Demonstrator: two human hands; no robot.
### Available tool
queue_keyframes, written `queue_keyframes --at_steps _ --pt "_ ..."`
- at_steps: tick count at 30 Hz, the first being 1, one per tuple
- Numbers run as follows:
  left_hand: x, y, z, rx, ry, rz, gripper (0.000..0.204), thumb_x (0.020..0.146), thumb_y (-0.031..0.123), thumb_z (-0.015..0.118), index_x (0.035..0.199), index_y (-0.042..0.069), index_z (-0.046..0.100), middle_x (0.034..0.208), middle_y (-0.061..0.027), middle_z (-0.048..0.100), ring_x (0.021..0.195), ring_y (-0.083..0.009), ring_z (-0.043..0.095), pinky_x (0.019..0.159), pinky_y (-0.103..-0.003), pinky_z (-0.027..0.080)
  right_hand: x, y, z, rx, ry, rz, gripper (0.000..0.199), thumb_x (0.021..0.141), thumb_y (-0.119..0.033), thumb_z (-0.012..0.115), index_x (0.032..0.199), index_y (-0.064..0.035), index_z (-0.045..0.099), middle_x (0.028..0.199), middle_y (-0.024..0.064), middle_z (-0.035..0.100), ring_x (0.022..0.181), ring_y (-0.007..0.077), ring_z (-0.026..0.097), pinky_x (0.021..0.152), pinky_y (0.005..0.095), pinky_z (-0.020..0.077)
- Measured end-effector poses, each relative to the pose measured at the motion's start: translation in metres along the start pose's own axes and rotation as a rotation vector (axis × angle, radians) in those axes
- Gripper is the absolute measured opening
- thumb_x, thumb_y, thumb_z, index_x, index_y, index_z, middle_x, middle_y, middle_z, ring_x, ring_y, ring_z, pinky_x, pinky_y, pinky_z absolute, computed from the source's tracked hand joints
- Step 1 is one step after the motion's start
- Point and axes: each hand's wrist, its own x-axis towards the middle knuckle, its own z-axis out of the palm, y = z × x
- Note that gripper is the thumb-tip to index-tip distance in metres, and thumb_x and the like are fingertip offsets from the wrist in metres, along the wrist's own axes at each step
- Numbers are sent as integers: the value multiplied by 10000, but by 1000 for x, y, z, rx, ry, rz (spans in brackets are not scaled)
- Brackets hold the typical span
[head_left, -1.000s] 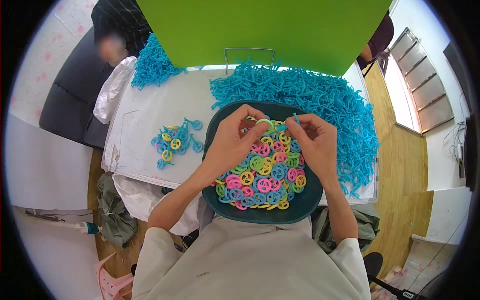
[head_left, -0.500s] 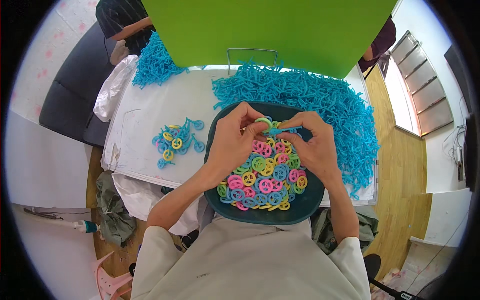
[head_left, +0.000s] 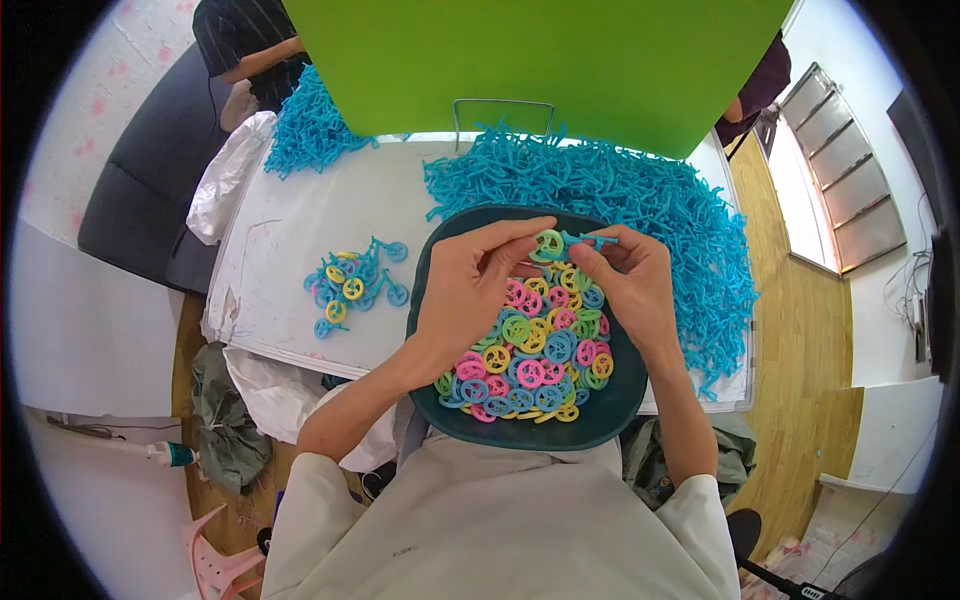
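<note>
A dark teal bowl (head_left: 610, 405) on my lap holds several small plastic wheels (head_left: 525, 360) in pink, yellow, green and blue. My left hand (head_left: 470, 290) pinches a green wheel (head_left: 549, 243) above the bowl's far rim. My right hand (head_left: 630, 285) grips a blue plastic frame piece (head_left: 592, 240) whose end touches that green wheel. Both hands meet over the bowl.
A big heap of blue frame pieces (head_left: 640, 200) covers the white table (head_left: 300, 240) behind and right of the bowl. A small cluster of assembled blue pieces with wheels (head_left: 355, 285) lies at the left. A green board (head_left: 540, 60) stands behind. Another person (head_left: 245, 45) is at the far left.
Both hands rose from the wheels in the bowl to its far rim. The left hand now holds a green wheel against the blue piece in the right hand.
</note>
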Motion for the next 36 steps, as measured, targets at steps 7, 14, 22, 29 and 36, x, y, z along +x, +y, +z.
queue_keyframes --at_steps 7,14,22,29,36 --pt "-3 0 4 13 -33 15 244 950 40 530 1171 -12 619 1054 -110 654 904 -178 665 801 -275 564 0 12 -4 358 -96 172 207 893 -171 667 1001 4 642 910 67 688 785 75 620 704 214 481" --pt "-2 -6 5 20 -26 41 253 939 8 529 1176 -18 613 1048 -106 655 894 -161 661 799 -273 566 5 24 -3 661 -185 367 230 901 -240 660 990 -28 663 907 34 684 774 70 620 692 213 480" --pt "-9 9 10 433 41 105 265 915 2 566 1173 -3 629 988 -84 676 834 -101 635 769 -242 551 3 22 -1 642 -166 391 235 901 -249 661 987 -30 667 896 28 681 770 73 619 703 204 472" --pt "-4 -6 10 27 116 55 246 901 29 587 1140 4 640 995 -100 693 825 -142 679 720 -243 535 -5 3 11 33 162 -58 151 854 -118 705 931 2 655 857 37 670 767 67 595 675 222 466" --pt "-2 -3 -5 -9 -36 -28 195 903 31 593 1090 5 642 923 -58 660 829 -104 626 730 -218 512 -8 -1 9 -224 169 -231 162 802 -48 734 923 18 647 847 36 666 760 72 591 658 206 461"
